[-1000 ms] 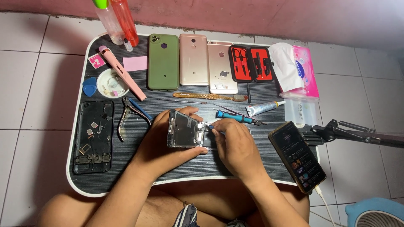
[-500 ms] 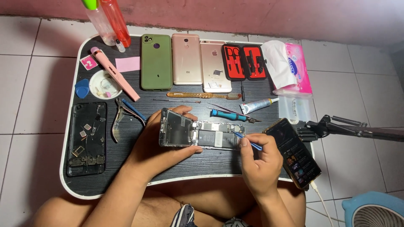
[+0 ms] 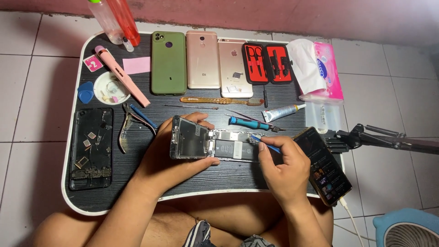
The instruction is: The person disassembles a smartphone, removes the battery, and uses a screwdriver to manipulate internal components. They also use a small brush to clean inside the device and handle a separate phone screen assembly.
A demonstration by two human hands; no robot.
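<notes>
An opened phone (image 3: 215,144) with its back off lies on the black tray table (image 3: 238,176), its battery and boards showing. My left hand (image 3: 171,158) grips the phone's left end, thumb over the top edge. My right hand (image 3: 283,169) pinches a thin blue tool (image 3: 265,143) whose tip rests on the phone's right end.
Three phones (image 3: 201,61) lie face down along the back edge beside a red tool case (image 3: 266,64) and a tissue pack (image 3: 324,71). A stripped phone frame (image 3: 91,148) and pliers (image 3: 130,126) sit left. A blue screwdriver (image 3: 251,123), a glue tube (image 3: 283,112) and a lit phone (image 3: 322,164) sit right.
My right hand has moved from over the phone's middle to its right end, uncovering the inside. It now holds the blue tool against the phone. The left hand keeps its grip.
</notes>
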